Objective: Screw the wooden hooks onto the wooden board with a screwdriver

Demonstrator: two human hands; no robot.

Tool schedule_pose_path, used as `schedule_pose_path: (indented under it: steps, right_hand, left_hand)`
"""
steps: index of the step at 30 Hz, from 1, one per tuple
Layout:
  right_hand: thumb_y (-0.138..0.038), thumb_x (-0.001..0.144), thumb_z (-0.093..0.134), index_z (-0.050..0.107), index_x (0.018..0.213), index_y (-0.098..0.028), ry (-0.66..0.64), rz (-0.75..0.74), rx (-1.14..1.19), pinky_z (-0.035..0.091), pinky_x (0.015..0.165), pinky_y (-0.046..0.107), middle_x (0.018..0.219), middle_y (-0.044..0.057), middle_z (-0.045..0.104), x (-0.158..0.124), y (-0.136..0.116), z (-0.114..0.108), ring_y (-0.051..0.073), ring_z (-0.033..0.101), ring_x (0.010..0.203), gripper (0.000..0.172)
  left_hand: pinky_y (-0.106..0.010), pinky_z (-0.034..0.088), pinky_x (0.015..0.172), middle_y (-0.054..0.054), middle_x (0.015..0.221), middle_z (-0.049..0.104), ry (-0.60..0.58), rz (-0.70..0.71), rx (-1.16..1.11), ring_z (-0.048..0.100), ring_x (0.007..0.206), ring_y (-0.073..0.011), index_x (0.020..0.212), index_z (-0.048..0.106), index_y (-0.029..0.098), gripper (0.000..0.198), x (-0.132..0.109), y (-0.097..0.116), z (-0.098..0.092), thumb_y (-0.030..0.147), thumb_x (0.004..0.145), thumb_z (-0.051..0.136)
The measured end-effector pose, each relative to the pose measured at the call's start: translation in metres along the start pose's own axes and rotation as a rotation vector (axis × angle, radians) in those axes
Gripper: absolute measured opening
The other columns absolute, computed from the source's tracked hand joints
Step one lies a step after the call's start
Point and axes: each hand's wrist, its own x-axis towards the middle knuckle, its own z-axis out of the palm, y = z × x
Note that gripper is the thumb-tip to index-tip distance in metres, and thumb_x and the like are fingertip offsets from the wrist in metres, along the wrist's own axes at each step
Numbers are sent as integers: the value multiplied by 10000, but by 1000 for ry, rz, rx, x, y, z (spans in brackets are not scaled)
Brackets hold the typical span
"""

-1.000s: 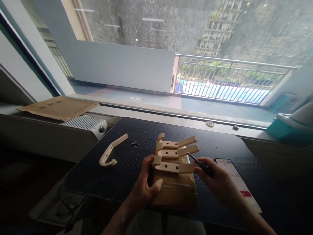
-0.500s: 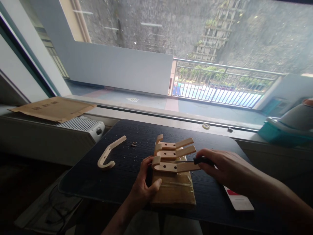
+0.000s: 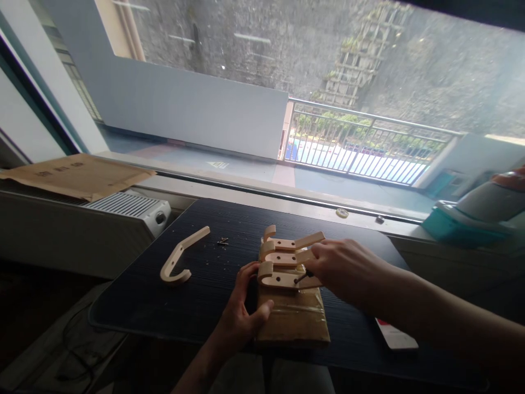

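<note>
My right hand point(image 3: 338, 264) is closed round a screwdriver point(image 3: 302, 276), whose handle is mostly hidden in the fist. The shaft slants down to the right-hand hole of the nearest wooden hook point(image 3: 268, 278). Behind that hook, a middle wooden hook point(image 3: 285, 259) and a far wooden hook point(image 3: 283, 244) lie side by side across a brown taped package point(image 3: 293, 325). My left hand point(image 3: 241, 309) grips the package's left side, thumb on top and fingers by the nearest hook's curved end. Farther left lies a loose wooden hook point(image 3: 174, 261), with several small screws point(image 3: 222, 241) near it.
Everything rests on a dark table point(image 3: 135, 295) beside a window sill. A white and red card-like item point(image 3: 396, 334) lies under my right forearm. Left stands a radiator point(image 3: 151, 210) with a brown envelope point(image 3: 82, 175) on top. A roll of tape point(image 3: 342, 213) sits on the sill.
My right hand has moved left over the hooks and turned the screwdriver steeper, bringing its tip to the nearest hook's right hole. My left hand keeps its hold. The view has shifted slightly.
</note>
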Motion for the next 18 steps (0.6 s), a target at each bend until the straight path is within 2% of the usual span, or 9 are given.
schedule_pose_path:
  steps: [6, 10, 15, 18]
  right_hand:
    - [-38, 794, 486, 642, 713, -145, -58, -164, -139, 374, 560, 274, 757, 88, 645, 12, -16, -5, 190, 592, 719, 205]
    - [-31, 764, 507, 636, 711, -156, -190, -69, -58, 325, 514, 258, 743, 47, 656, 17, -12, -9, 158, 586, 652, 188]
    - [-121, 792, 528, 634, 777, -167, -159, 11, 7, 311, 532, 242, 769, 39, 667, 20, -5, -15, 145, 594, 670, 116]
    - [-153, 766, 573, 626, 845, -164, -208, 16, 0, 302, 535, 246, 796, 46, 668, 19, -4, -23, 158, 596, 691, 95]
  left_hand:
    - [-434, 302, 1053, -80, 1331, 379, 4, 7, 14, 368, 1246, -275, 1251, 394, 236, 571, 0, 1, 1, 169, 719, 590]
    - [-425, 322, 1044, -76, 1322, 396, 22, 10, 4, 378, 1240, -277, 1245, 414, 241, 570, 1, 0, 2, 168, 711, 600]
    - [-411, 358, 1018, -77, 1323, 411, 8, -2, -33, 401, 1229, -270, 1267, 381, 247, 578, -1, -4, 2, 208, 736, 605]
    - [-405, 387, 993, -86, 1325, 423, -6, -47, -87, 409, 1229, -265, 1318, 314, 246, 620, -2, -2, 3, 231, 763, 588]
